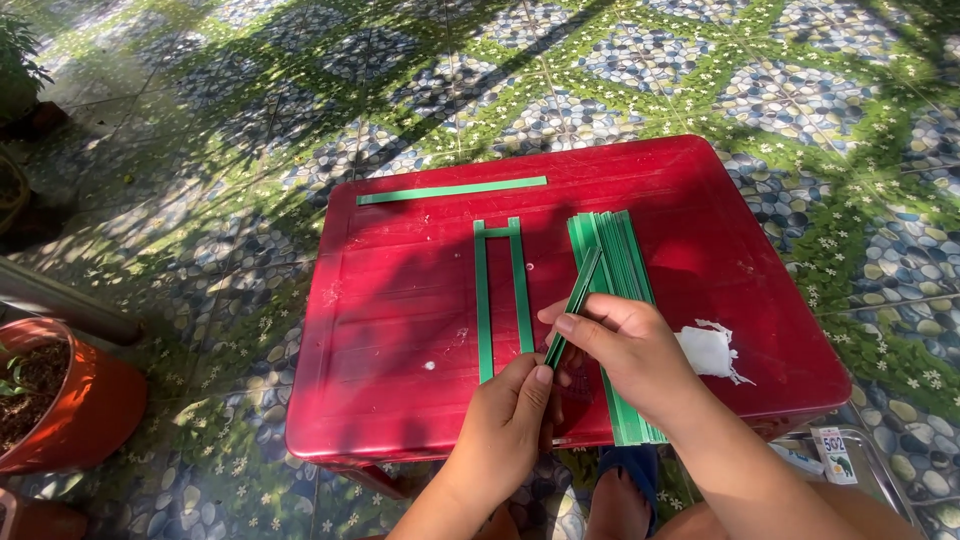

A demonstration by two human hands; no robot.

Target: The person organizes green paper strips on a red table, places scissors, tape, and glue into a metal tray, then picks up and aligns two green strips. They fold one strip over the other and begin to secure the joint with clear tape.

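A red plastic table (400, 300) is standing on a pebble-patterned tiled floor (250, 120) dappled with leaf shadow. Its top is smooth, slightly glossy, ribbed with faint lines and rounded at the corners.

Both hands are meeting over the near edge of the table. The left hand (505, 415) is pinching the lower end of a thin green strip (573, 305) between thumb and fingers, and the right hand (625, 350) is gripping the same strip a little higher, thumb pressing along it. The strip is slanting up and away from the hands, its far end lying over the stack (612, 260).

That stack, a flat bundle of long, narrow green strips, is lying lengthwise just right of centre, running under the right hand to the near edge. The right hand and wrist are covering its lower middle.

Left of the hands, two strips joined by a short crosspiece at the far end are forming a narrow frame (500, 295), lying flat and close beside the stack. A single long strip (452, 190) is lying crosswise near the far edge, well apart from the rest.

A crumpled white scrap (712, 352) is sitting just right of the right hand. A terracotta pot (70, 400) with soil is standing on the floor to the left. A foot in a blue sandal (620, 470) is showing under the table's near edge.
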